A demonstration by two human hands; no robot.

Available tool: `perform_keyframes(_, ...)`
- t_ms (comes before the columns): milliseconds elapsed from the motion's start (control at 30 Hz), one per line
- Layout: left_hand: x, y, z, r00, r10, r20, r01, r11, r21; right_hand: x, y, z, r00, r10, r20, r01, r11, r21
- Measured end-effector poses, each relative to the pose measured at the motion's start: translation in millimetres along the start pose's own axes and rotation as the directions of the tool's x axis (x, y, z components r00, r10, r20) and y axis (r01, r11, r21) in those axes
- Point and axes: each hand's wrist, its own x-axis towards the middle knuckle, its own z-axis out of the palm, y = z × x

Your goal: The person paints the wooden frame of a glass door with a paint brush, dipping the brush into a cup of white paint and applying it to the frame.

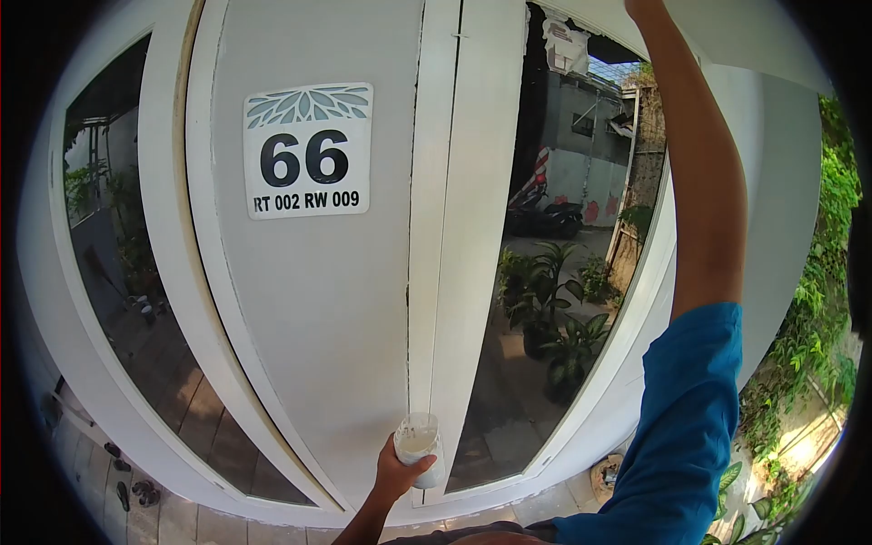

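My left hand (401,474) is wrapped round a translucent plastic cup (431,470) at the lower middle of the view. Whitish liquid that looks like paint (418,442) is inside, and pale smears coat the cup's rim. Right behind the cup stands a white door or window frame (472,209) with a thin vertical seam. My right arm (704,182), in a blue sleeve (681,427), stretches up past the right window. Its hand lies beyond the top edge of the view, so whatever it touches or holds is hidden.
A "66" number plate (309,151) hangs on the grey wall panel (318,309). Dark glass panes (536,400) on both sides reflect plants and a motorbike. Footwear (123,495) lies on the paving at lower left. Green foliage (799,354) borders the right side.
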Motion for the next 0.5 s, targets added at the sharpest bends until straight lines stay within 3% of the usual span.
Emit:
perform_keyframes(167,-3,-1,2,1.0,-0.018,-0.022,0.019,0.999,0.034,11,60,-131,0.99,0.096,-0.099,-0.091,0.995,0.047)
perform_keyframes(200,-4,-1,3,1.0,-0.019,-0.022,0.02,0.999,0.036,17,65,-156,0.986,0.063,-0.154,-0.124,0.897,-0.424)
perform_keyframes(233,-7,1,5,0.999,-0.021,-0.041,0.022,0.999,0.037,24,69,-179,0.982,0.009,-0.186,-0.156,0.588,-0.794)
perform_keyframes(267,-8,1,7,0.998,-0.023,-0.06,0.025,0.999,0.038,29,82,-197,0.982,0.01,-0.187,-0.157,0.588,-0.794)
perform_keyframes(300,-9,1,9,0.998,-0.023,-0.06,0.025,0.999,0.037,35,100,-211,0.968,-0.174,-0.182,-0.076,0.488,-0.87)
perform_keyframes(333,-9,1,11,0.997,-0.024,-0.068,0.026,0.999,0.029,35,101,-214,0.924,-0.352,-0.15,-0.012,0.366,-0.93)
perform_keyframes(367,-10,0,14,0.997,-0.026,-0.076,0.027,0.999,0.021,40,104,-211,0.923,-0.354,-0.149,-0.01,0.365,-0.931)
perform_keyframes(433,-9,-3,22,0.997,-0.016,-0.073,0.017,1.0,0.019,33,78,-159,0.973,-0.225,-0.056,-0.011,0.198,-0.98)
perform_keyframes(500,-9,-3,32,0.997,-0.007,-0.072,0.009,1.0,0.021,14,44,-96,0.875,-0.467,0.127,0.32,0.361,-0.876)
